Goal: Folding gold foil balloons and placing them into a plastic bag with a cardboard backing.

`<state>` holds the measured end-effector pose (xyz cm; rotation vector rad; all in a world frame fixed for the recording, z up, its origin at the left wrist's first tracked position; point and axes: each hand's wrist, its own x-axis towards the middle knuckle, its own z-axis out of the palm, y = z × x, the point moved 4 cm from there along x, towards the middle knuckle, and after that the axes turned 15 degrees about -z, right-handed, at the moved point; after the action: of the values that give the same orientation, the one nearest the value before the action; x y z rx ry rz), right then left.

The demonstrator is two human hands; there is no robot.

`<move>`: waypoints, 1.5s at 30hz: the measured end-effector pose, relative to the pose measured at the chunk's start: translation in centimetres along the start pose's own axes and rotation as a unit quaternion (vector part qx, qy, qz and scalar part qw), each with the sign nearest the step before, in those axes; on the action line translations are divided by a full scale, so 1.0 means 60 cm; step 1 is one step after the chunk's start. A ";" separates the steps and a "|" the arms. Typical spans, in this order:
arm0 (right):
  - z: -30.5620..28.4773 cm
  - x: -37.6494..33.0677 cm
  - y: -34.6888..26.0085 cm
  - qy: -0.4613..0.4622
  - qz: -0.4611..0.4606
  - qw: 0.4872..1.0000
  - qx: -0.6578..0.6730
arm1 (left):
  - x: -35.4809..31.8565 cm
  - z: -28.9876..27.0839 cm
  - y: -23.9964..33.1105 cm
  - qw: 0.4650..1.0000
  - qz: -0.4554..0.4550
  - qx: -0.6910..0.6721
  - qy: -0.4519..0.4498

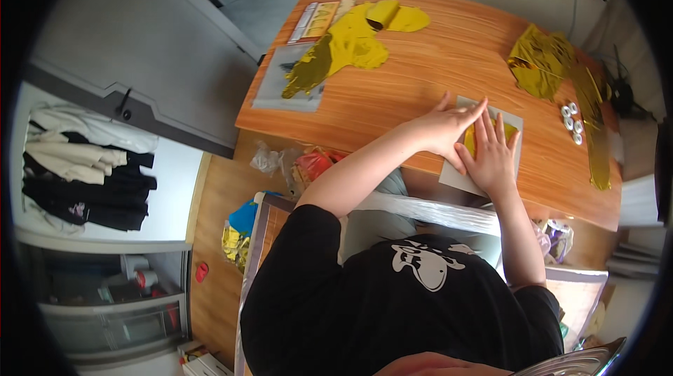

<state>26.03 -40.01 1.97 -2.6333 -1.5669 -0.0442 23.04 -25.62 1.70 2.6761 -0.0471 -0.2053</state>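
Observation:
Both my hands press flat near the table's front edge on a pale grey-white sheet (507, 110). On that sheet lies a small gold-yellow foil-like piece (471, 143), mostly covered by my fingers. My left hand (449, 131) comes across from the left with its fingers stretched out, their tips touching or overlapping the fingers of my right hand. My right hand (493, 155) lies palm down, fingers spread over the yellow piece. Neither hand grasps anything.
Crumpled gold sheeting (350, 39) lies at the back left over a translucent sheet (270, 85). More gold sheeting (540, 60) and a long gold strip (596, 138) are at the right, beside several small white rolls (571, 124). Bags (315, 164) sit below the table edge.

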 end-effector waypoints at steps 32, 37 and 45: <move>0.000 -0.006 0.001 0.023 0.015 0.999 0.025 | -0.460 -0.239 -0.666 0.751 -0.497 -0.317 0.297; -0.006 -0.005 -0.006 0.028 -0.004 0.999 0.040 | -0.492 -0.261 -0.650 0.785 -0.484 -0.238 0.304; 0.000 -0.005 0.003 0.027 0.004 0.999 0.034 | -0.457 -0.285 -0.526 0.737 -0.351 0.322 0.479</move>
<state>26.03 -40.39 1.96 -2.5642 -1.5121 -0.0602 -1.49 12.01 6.63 2.9221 1.4531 1.1811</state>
